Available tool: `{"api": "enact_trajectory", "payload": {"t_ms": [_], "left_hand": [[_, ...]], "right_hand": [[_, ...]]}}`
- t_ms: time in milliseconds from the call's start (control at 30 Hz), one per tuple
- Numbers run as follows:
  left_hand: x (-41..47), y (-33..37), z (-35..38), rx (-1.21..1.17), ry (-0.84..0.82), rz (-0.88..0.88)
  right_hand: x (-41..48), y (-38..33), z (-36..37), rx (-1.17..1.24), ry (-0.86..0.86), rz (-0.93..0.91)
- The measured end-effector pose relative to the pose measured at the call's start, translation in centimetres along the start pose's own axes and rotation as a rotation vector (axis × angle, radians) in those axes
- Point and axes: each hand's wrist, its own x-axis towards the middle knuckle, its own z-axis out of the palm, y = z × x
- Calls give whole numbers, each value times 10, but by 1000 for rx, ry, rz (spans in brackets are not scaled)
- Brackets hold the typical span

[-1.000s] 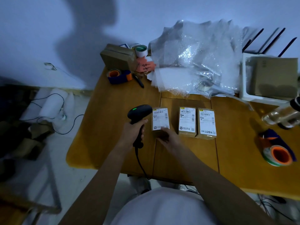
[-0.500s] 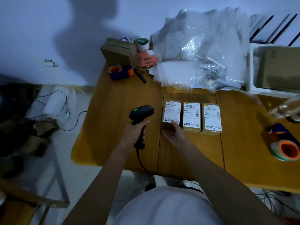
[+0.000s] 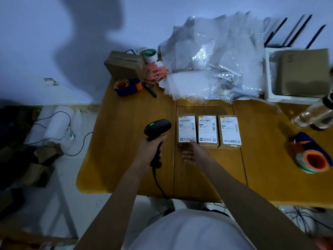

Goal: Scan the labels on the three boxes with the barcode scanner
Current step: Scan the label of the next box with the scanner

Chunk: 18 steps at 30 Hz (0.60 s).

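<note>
Three small cardboard boxes with white shipping labels lie side by side on the wooden table [image 3: 126, 123]: the left box [image 3: 186, 129], the middle box [image 3: 207, 130] and the right box [image 3: 230, 131]. My left hand [image 3: 151, 150] grips the handle of a black barcode scanner [image 3: 157, 129] with a green light on top, just left of the left box. My right hand [image 3: 193, 153] lies flat, fingers apart, with its fingertips at the near edge of the left box.
A heap of bubble wrap [image 3: 212, 62] fills the back of the table. A brown box [image 3: 124, 67], tape dispenser [image 3: 128, 86] and pen [image 3: 149, 90] sit back left. Another tape dispenser [image 3: 311, 156], a clear bottle [image 3: 311, 115] and a white tray [image 3: 268, 83] stand at right.
The left box has been slid right against the middle box, so the three now sit in a tight row. My right hand stays at its near edge; the scanner stays held.
</note>
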Motion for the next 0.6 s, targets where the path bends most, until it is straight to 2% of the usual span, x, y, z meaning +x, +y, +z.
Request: {"api": "enact_trajectory", "payload": {"t_ms": [133, 267, 333, 467, 600], "left_hand": [[0, 2, 9, 13, -3, 5], [1, 6, 18, 26, 0, 3], [1, 8, 22, 35, 3, -2], [1, 9, 29, 46, -17, 13], [1, 10, 34, 60, -25, 21]], "right_hand": [[-6, -9, -7, -164, 32, -83], [-9, -27, -16, -332, 96, -267], [-8, -35, -19, -517, 185, -392], [-3, -47, -32, -985, 510, -635], [0, -51, -50, -1388, 623, -617]]}}
